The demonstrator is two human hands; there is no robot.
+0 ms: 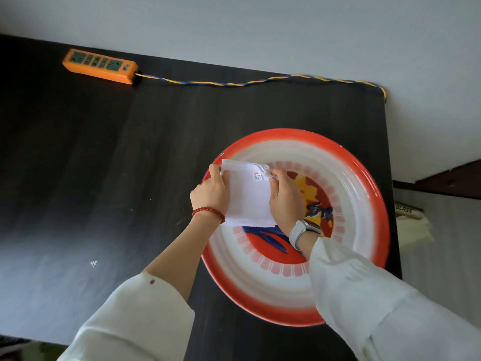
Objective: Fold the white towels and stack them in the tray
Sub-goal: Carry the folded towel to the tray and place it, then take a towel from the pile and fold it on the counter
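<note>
Both hands hold a small folded white towel (250,196) with a tiny printed label over the left part of the round red-rimmed enamel tray (294,303) with a painted centre: left hand (210,194), red bead bracelet on wrist, grips its left edge with curled fingers, right hand (285,198), white watch on wrist, pinches its right edge. Whether the towel touches the tray, cannot tell. Under both, a dark wood table (104,178); far beyond the left hand, an orange power strip (100,66) with a twisted yellow-blue cable (234,83) running right along the table's far edge.

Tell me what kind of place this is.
Probably a room in a home: a dark wooden table against a plain white wall, an orange power strip, and a painted enamel tray.
</note>
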